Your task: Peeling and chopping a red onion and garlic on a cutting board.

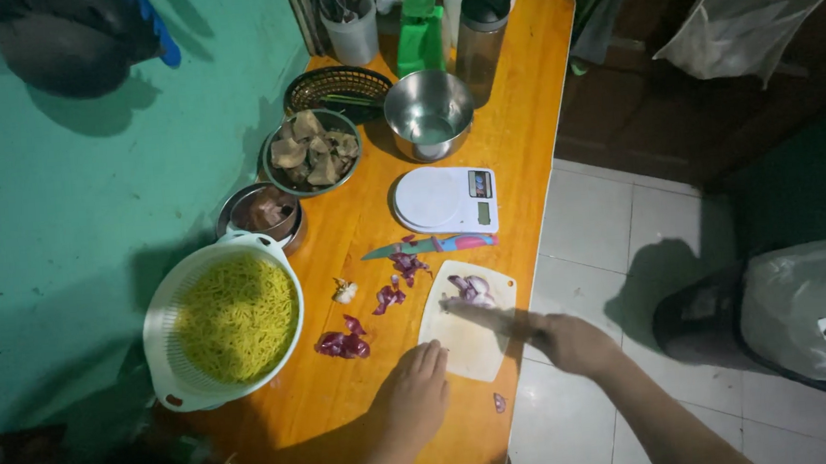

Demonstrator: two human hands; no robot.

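- the cut red onion (472,289) lies in a small pile at the far end of the white cutting board (469,339), which sits at the right edge of the orange desk (521,108).
- the right hand (573,340) is closed around the handle of a knife (485,316); it comes in from the right side of the board, and the blade is blurred and points toward the onion pile.
- the left hand (414,392) lies flat with its fingers together on the desk, touching the near left corner of the board. it holds nothing and is near the onion but apart from it.
- the two hands are apart, one on each side of the near half of the board.
- purple onion skins (343,343) lie on the desk left of the board, and a small pale garlic piece (343,290) is just beyond them.
- a second knife with a green and pink look (428,245) lies on the desk just past the board.
- a white kitchen scale (445,201) is behind that knife, and a shiny metal bowl (429,115) is behind the scale.
- a white strainer full of yellow noodles (226,323) sits at the left edge of the desk.
- a bowl of brown chunks (312,152) stands farther back on the left.
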